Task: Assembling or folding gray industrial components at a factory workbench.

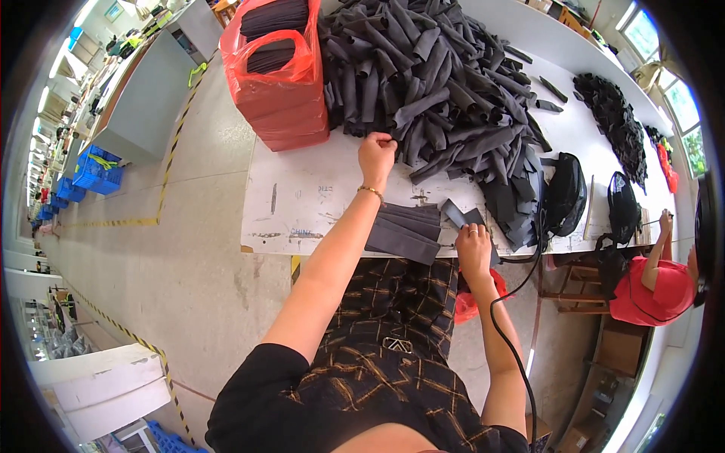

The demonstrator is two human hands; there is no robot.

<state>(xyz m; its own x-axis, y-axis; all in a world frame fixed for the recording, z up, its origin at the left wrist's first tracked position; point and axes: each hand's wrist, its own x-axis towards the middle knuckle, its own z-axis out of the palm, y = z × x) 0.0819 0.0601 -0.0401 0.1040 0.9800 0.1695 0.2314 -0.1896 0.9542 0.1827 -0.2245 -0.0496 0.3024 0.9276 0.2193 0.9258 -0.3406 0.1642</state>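
A large heap of dark grey, curled fabric pieces (pixel 430 83) covers much of the white table. My left hand (pixel 377 157) reaches to the near edge of this heap. Its fingers are pinched together on a dark fabric piece, mostly hidden by the hand. Close to the table's front edge, my right hand (pixel 474 248) is closed on a dark fabric strip (pixel 455 214), whose shinier end sticks out to the upper left. Between my arms lies a fanned stack of flat dark strips (pixel 404 232), just left of the right hand.
A red plastic bag (pixel 279 98) packed with dark pieces stands left of the heap. Black mesh-covered fans (pixel 566 195) stand on the right, with a black cable (pixel 504 298) hanging by my right arm. A person in red (pixel 653 291) sits at the far right.
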